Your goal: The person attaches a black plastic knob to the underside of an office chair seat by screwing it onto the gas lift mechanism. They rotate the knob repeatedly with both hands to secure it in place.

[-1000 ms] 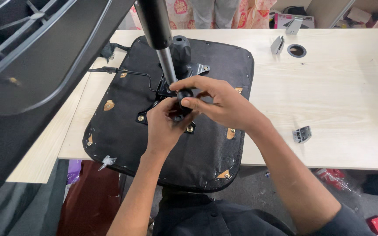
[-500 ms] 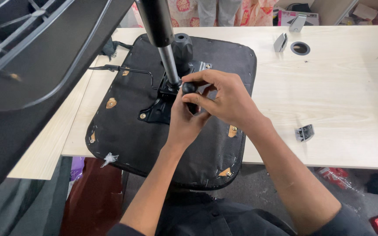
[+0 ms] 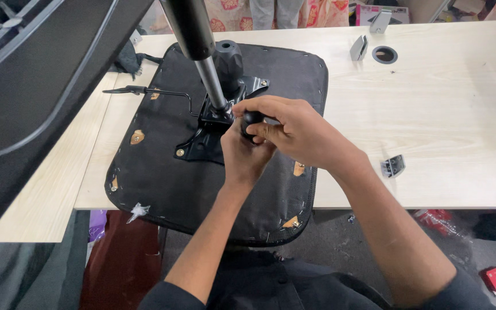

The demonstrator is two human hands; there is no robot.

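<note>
Centre of the frame, both hands meet over an upturned black office chair seat [image 3: 242, 189] that lies on a pale wooden table [image 3: 431, 115] and overhangs its near edge. The right hand [image 3: 299, 129] comes in from the lower right, fingers curled tight around a small round black knob [image 3: 252, 120], thumb and forefinger pinching it. The left hand [image 3: 242, 158] rises from below, right under the right one, fingers bent up against the same knob; how firmly it grips cannot be told, the right hand covers most of it. The knob sits just right of the black metal mounting plate [image 3: 202, 143] screwed to the seat's underside, where a shiny gas lift cylinder [image 3: 210, 80] rises toward the top of the frame. A thin black lever rod [image 3: 156, 92] runs left from the plate. A dark chair backrest [image 3: 35, 74] fills the upper left. Right of centre on the table lies a small grey metal bracket [image 3: 392, 166], well apart from the hands; another metal clip [image 3: 359, 47] and a round cable hole [image 3: 384, 54] sit near the top.
</note>
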